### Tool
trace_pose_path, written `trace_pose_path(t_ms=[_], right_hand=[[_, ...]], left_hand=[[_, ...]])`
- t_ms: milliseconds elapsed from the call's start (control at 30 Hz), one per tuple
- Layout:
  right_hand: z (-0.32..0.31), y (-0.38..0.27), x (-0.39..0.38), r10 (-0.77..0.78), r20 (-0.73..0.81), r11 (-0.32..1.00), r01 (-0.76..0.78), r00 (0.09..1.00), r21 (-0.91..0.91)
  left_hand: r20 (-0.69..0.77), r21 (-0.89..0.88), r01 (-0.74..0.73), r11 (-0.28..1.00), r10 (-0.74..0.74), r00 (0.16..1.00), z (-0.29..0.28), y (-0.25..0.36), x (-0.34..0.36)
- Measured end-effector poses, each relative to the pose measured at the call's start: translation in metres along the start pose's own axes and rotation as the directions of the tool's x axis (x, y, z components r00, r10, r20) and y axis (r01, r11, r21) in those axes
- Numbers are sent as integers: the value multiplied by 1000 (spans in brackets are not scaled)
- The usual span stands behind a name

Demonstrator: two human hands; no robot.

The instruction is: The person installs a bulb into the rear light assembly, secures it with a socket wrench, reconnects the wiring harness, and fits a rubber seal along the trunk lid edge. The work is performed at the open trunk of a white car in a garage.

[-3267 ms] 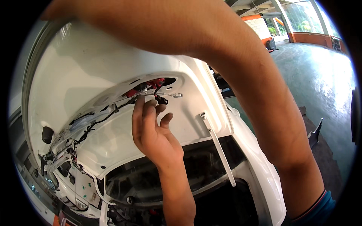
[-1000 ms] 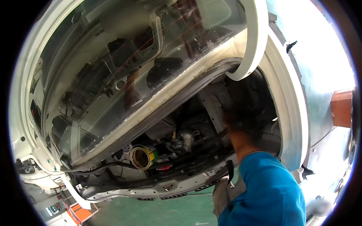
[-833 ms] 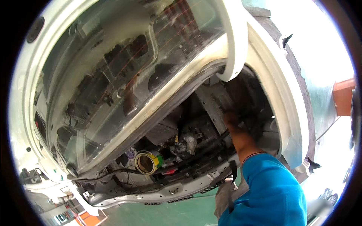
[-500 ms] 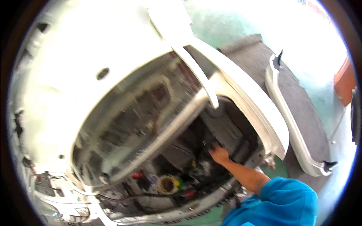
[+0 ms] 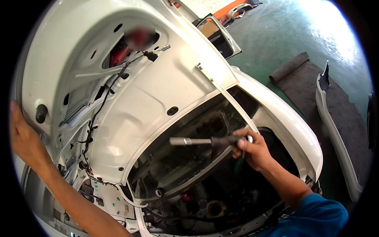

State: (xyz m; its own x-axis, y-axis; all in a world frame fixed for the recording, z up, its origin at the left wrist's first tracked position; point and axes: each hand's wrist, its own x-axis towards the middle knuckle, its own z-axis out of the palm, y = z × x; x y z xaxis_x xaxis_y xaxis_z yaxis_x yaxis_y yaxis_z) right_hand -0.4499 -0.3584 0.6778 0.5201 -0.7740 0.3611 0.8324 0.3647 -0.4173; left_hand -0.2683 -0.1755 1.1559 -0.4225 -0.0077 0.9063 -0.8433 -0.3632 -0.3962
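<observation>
The right hand (image 5: 257, 152) is closed around the dark handle of a tool (image 5: 203, 141), likely so its metal end stays free. That end points to 9 o'clock, over the back window. The left hand (image 5: 27, 144) is at 9 o'clock, by the edge of the raised white lid (image 5: 138, 106), maybe to steady it; I cannot tell if it grips. At 11 o'clock, a black plug (image 5: 150, 55) hangs on wires, probably tied along the lid for neatness.

Tool (image 5: 199, 141) in fingers (image 5: 249, 146) (trunk (image 5: 252, 197) below)
</observation>
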Motion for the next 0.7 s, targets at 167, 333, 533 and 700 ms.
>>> trace_pose_path(t_ms=[167, 333, 533, 700], right_hand=[[50, -14, 67, -190, -18, 965, 190, 982, 183], [81, -6, 115, -282, -28, 909, 276, 959, 313], [94, 15, 142, -245, -24, 894, 235, 969, 382], [99, 26, 153, -244, -1, 868, 219, 970, 445]], left_hand=[[-45, 11, 159, 987, -158, 986, 0, 11, -5], [-55, 9, 214, 977, -213, 976, 0, 21, -8], [-88, 43, 269, 962, -265, 960, 1, 25, -11], [-97, 53, 224, 973, -219, 971, 3, 25, -12]])
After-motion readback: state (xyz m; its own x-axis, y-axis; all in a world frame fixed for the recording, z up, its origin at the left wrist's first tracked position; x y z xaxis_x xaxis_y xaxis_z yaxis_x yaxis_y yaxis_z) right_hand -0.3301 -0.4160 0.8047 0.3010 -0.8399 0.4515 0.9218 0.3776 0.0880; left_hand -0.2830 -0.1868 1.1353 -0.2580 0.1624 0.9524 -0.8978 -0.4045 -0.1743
